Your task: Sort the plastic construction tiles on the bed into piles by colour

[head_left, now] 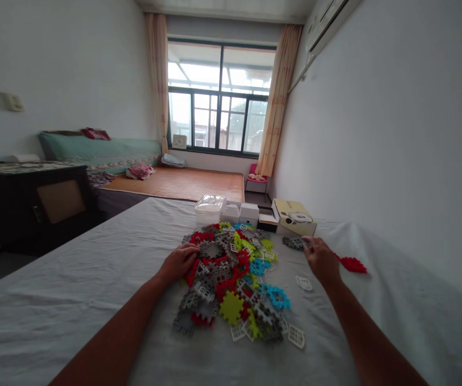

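Note:
A heap of interlocking plastic tiles (234,279) in red, grey, lime, blue and white lies on the white sheet (94,289) in front of me. My left hand (179,261) rests on the heap's left edge, fingers curled over red and grey tiles. My right hand (321,256) reaches right of the heap, its fingertips on a grey tile piece (294,243). A red tile (352,264) lies just beyond that hand. A loose white tile (303,282) sits near my right wrist.
Past the heap stand a clear plastic tub (210,208), small white boxes (249,212) and a yellow cartoon box (294,216). A white wall (395,161) runs along the right. A dark cabinet (33,203), a bed (134,171) and a window (220,99) lie beyond.

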Demonstrator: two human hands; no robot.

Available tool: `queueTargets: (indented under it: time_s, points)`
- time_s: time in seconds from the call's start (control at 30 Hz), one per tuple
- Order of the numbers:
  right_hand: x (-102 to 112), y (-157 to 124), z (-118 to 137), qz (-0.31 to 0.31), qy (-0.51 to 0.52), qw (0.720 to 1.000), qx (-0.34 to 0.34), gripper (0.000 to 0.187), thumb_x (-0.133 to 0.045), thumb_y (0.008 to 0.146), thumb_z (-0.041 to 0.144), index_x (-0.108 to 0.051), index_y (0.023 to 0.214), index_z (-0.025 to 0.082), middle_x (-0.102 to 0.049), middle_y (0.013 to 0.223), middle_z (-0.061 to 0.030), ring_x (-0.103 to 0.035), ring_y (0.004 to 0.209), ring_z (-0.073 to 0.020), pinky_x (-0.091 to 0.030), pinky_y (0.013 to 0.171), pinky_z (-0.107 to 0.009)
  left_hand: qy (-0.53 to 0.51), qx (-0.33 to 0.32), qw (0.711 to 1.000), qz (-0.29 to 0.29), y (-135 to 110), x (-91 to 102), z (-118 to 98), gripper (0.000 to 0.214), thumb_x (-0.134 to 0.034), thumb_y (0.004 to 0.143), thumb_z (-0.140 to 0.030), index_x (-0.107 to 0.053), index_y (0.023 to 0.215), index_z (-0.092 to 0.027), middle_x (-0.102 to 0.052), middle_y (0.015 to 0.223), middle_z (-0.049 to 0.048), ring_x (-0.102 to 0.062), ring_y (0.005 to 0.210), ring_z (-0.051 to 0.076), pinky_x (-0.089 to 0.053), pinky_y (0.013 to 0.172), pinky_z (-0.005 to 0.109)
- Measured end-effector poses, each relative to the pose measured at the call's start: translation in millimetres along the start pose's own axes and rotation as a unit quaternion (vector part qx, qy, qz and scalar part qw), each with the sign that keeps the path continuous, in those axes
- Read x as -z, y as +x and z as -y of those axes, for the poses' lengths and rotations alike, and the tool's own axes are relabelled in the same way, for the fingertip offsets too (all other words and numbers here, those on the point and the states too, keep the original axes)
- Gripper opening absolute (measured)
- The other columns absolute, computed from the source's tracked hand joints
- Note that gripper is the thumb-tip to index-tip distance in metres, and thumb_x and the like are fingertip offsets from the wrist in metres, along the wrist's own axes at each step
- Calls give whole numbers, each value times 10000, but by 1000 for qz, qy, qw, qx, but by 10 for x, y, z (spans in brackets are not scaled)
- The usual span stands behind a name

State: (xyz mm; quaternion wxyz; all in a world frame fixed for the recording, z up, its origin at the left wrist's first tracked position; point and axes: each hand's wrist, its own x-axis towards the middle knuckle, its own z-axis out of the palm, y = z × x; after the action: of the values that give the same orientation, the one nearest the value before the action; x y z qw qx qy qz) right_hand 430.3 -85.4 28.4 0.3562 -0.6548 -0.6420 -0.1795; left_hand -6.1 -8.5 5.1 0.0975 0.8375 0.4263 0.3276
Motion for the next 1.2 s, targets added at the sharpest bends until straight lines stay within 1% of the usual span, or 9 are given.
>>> queueTargets:
  time_s: [0.07,0.17,0.33,0.57,0.8,0.9,1.0,1.13,1.2]
  points:
    - [-21,-55,350,75,70,992,71,283,-430,850,276,-566,1095,235,-602,1029,-68,-557,909,-203,-450,816,-343,1,-2,1000,0,1,-3,7,298,-435,820,-329,-668,948,-194,-641,1028,69,-582,980,200,-441,920,345]
    - [-33,-141,825,170,145,953,202,299,-484,850,283,-554,1141,288,-596,1103,-35,-524,1002,-191,-431,869,-336,1,-3,1000,-2,12,-13,30,295,-436,821,-335,-666,952,-204,-639,1039,63,-583,981,196,-446,913,338]
    - [-69,-186,1291,211,167,917,294,289,-525,845,278,-574,1124,330,-568,1166,-5,-498,1040,-170,-404,903,-313,8,-1,1000,3,37,-11,39,293,-446,817,-344,-663,952,-201,-638,1049,65,-583,983,198,-446,913,335]
    - [-202,-200,1318,173,165,925,294,180,-474,878,286,-644,935,266,-637,1003,-13,-522,942,-150,-419,860,-281,13,-6,1000,5,32,-7,44,302,-442,818,-356,-662,956,-203,-642,1045,63,-585,982,200,-448,911,329]
    - [-49,-139,1265,107,253,937,216,190,-460,883,303,-632,938,243,-664,916,-40,-561,880,-161,-445,820,-303,16,-8,1000,2,30,-33,95,305,-436,826,-353,-660,966,-200,-636,1058,60,-580,998,194,-445,917,318]
    - [-14,-20,1022,85,328,937,82,229,-477,859,376,-627,941,224,-668,899,-43,-597,790,-157,-480,713,-286,13,-9,1000,3,29,-28,93,305,-436,827,-353,-661,968,-202,-638,1053,61,-581,993,197,-450,911,324]
    - [-11,89,448,34,355,931,-77,349,-512,797,472,-610,955,176,-677,844,-57,-612,704,-163,-485,636,-278,10,-11,1000,1,28,-24,89,302,-445,821,-354,-667,960,-203,-643,1044,60,-587,982,200,-454,906,328]
    - [24,43,-605,-85,159,953,-244,369,-520,747,478,-634,867,148,-682,820,-97,-616,734,-202,-455,649,-289,9,-11,1000,-4,29,-25,88,297,-453,816,-351,-670,961,-208,-644,1047,54,-589,982,197,-455,909,320]
    - [33,-47,-1041,-90,27,948,-303,351,-492,754,444,-649,875,154,-684,848,-109,-614,766,-224,-437,640,-298,10,-10,1000,-1,29,-28,91,293,-455,816,-343,-669,964,-209,-643,1052,54,-587,987,194,-452,914,318]
